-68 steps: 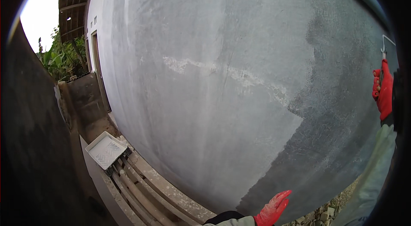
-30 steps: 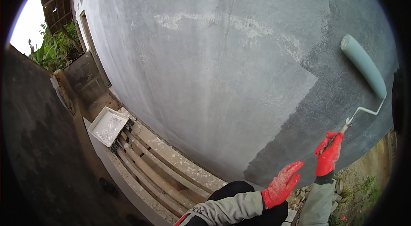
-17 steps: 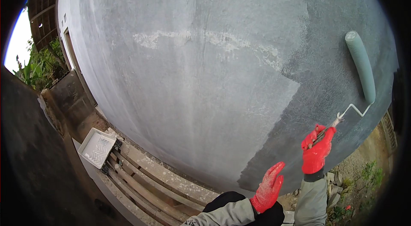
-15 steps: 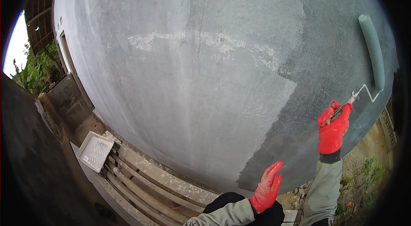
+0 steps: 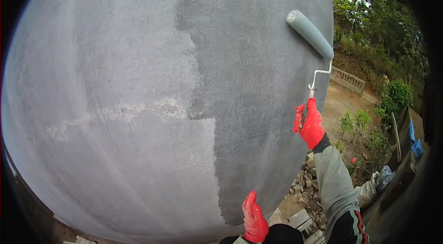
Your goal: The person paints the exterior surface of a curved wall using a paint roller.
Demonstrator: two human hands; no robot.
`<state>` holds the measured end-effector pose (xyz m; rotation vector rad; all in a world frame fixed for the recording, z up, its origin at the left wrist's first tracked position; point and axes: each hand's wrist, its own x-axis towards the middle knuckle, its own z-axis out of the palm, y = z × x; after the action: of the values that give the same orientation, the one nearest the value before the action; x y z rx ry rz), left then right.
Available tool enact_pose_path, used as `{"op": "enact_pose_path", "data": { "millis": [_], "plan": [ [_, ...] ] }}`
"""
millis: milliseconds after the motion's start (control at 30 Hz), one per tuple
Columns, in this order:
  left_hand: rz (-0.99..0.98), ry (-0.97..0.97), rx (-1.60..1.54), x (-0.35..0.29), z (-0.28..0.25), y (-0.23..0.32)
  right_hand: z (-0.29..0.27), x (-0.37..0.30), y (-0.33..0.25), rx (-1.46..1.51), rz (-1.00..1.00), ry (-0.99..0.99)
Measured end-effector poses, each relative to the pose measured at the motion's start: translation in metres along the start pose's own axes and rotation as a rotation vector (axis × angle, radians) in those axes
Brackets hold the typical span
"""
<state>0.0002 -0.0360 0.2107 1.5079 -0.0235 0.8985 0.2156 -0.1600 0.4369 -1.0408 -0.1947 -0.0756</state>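
My right hand, in a red glove, is wrapped round the handle of a paint roller. The roller has a long grey-green sleeve on a bent white wire frame. Its sleeve slants up and left in front of the right part of the wall; whether it presses on the surface I cannot tell. Darker grey covers the wall's right part, and a paler grey covers the left, with a stepped border between. Low in the middle, my left hand, also red-gloved, is raised with fingers stretched and holds nothing.
The wall ends just right of the roller. Beyond it lie a dirt yard, a low balustrade and green shrubs. Broken stones and pale blocks sit below at the wall's foot. A blue cloth hangs at the far right.
My view has swung right, bringing the yard into sight while the paint tray and plank platform have left it. My right hand still grips the roller, whose sleeve now tilts more to the left.
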Motion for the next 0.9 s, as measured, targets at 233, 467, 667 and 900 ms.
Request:
{"op": "enact_pose_path", "data": {
  "millis": [233,467,667,900],
  "plan": [
    [-0.203,0.054,-0.458,-0.008,0.01,0.02,-0.068,-0.123,0.161,-0.205,0.152,-0.057],
    [-0.097,-0.024,-0.373,-0.005,0.018,0.02,-0.042,-0.067,0.129,-0.036,0.137,-0.062],
    [-0.052,-0.028,-0.17,0.001,0.027,-0.012,0.0,0.044,-0.078,0.046,-0.068,0.024],
    [-0.102,-0.021,-0.131,0.008,0.045,-0.03,-0.048,0.096,-0.177,-0.049,-0.15,-0.03]
  ]
}}
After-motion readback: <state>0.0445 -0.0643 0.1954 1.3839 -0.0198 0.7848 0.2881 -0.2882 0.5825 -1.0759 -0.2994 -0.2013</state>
